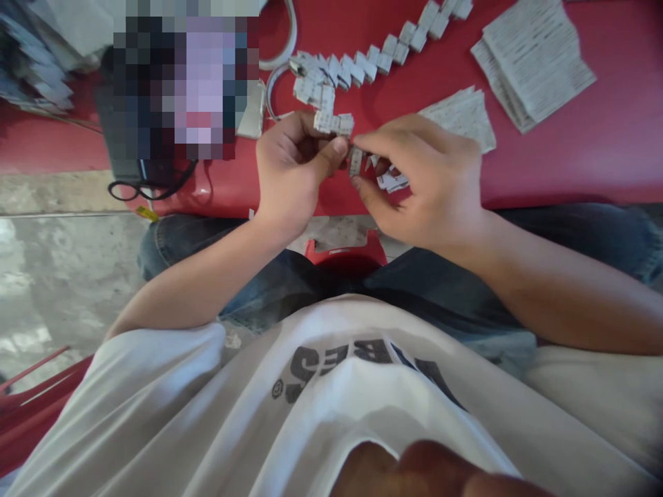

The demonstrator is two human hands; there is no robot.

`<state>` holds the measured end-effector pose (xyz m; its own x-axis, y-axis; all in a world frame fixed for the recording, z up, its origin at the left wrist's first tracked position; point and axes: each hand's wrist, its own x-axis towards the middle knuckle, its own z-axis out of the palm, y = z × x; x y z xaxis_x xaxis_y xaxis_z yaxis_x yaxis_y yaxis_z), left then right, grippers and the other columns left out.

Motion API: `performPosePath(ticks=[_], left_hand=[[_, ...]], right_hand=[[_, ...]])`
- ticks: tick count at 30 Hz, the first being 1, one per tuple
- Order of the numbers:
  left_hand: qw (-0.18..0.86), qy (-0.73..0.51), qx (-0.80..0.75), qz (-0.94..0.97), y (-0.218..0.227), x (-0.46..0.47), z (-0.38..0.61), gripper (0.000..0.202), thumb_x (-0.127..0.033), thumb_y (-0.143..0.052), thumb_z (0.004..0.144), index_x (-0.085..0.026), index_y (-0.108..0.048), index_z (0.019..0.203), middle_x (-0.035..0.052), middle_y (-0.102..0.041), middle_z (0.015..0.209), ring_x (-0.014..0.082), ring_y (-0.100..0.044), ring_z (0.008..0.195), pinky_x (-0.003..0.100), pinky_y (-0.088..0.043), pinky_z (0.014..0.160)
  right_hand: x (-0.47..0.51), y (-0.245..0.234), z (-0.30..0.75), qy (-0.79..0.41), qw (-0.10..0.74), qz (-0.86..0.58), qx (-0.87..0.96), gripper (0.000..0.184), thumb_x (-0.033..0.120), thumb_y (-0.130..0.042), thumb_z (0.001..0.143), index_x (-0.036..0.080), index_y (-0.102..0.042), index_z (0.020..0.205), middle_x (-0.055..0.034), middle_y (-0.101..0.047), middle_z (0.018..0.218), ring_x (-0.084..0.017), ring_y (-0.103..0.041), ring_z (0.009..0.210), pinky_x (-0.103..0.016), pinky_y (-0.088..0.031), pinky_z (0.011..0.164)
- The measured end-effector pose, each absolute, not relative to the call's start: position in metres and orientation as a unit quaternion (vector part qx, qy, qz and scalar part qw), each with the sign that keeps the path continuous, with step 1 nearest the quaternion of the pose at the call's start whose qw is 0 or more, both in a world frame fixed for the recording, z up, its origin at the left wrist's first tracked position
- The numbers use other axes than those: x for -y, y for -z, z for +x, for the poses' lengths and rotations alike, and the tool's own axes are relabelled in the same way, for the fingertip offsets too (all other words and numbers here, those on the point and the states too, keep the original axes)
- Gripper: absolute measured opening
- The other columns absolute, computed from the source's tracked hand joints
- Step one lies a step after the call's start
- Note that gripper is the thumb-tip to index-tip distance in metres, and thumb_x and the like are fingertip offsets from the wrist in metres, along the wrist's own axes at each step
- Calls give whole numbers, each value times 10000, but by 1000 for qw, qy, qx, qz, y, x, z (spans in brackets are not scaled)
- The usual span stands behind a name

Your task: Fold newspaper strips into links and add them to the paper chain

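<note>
A zigzag chain of folded newspaper strips (362, 67) runs over the red table, and its near end comes down to my hands. My left hand (295, 162) is closed on that end, with thumb and fingers pinching the paper links. Between the thumb and index finger of my right hand (425, 176) is a small folded paper piece (356, 160), held close beside the chain's end. Some loose folded paper pieces (394, 179) lie under my right hand, partly hidden by it.
A stack of printed paper sheets (539, 65) lies at the back right, with smaller cut sheets (460, 117) nearer. Tape rolls (280, 90) sit left of the chain. A dark device with a cable (132, 166), partly pixelated, is at left. A red stool (344, 255) shows between my knees.
</note>
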<state>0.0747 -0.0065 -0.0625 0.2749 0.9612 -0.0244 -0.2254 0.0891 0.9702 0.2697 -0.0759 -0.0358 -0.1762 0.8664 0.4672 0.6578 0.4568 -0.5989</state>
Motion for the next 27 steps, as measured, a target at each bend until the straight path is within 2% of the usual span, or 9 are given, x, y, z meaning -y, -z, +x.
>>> performPosePath(ticks=[5, 11, 14, 18, 21, 27], left_hand=[[613, -445, -429, 492, 58, 13, 74, 363, -469, -1001, 847, -294, -683, 838, -26, -684, 810, 152, -604, 788, 337, -532, 777], [631, -458, -406, 477, 49, 19, 79, 351, -380, -1026, 830, -269, -693, 821, -34, -695, 805, 127, -648, 773, 304, -521, 740], [630, -463, -416, 464, 50, 19, 80, 340, -375, -1011, 851, -258, -693, 828, -41, -696, 819, 110, -661, 753, 298, -527, 754], [641, -482, -380, 460, 56, 16, 79, 301, -346, -1042, 808, -265, -754, 836, -33, -722, 798, 115, -666, 727, 301, -526, 695], [647, -472, -386, 458, 59, 15, 78, 329, -355, -1059, 788, -260, -745, 821, -34, -714, 801, 105, -657, 716, 297, -527, 692], [636, -438, -436, 462, 52, 20, 79, 422, -501, -1032, 805, -244, -698, 820, -49, -649, 805, 86, -661, 745, 275, -551, 743]], right_hand=[[73, 38, 263, -142, 413, -496, 750, 226, 269, -759, 976, 289, -700, 1193, -76, -818, 1105, -278, -789, 927, -438, -648, 776], [73, 37, 260, -197, 465, -513, 694, 75, 310, -738, 1041, 286, -747, 1111, -46, -830, 1012, -238, -767, 814, -409, -664, 768], [73, 39, 260, -251, 473, -521, 665, 116, 367, -689, 1111, 296, -780, 1128, -31, -838, 999, -222, -771, 807, -372, -653, 746], [69, 38, 260, -308, 476, -505, 651, 157, 371, -662, 1136, 291, -789, 1090, -14, -813, 943, -197, -740, 763, -347, -612, 699], [66, 33, 262, -300, 470, -504, 659, 137, 354, -704, 1107, 292, -781, 1012, -8, -789, 896, -198, -708, 759, -357, -606, 733], [64, 28, 265, -273, 451, -507, 682, 178, 353, -692, 1094, 296, -763, 941, -27, -766, 876, -222, -696, 793, -401, -621, 789]])
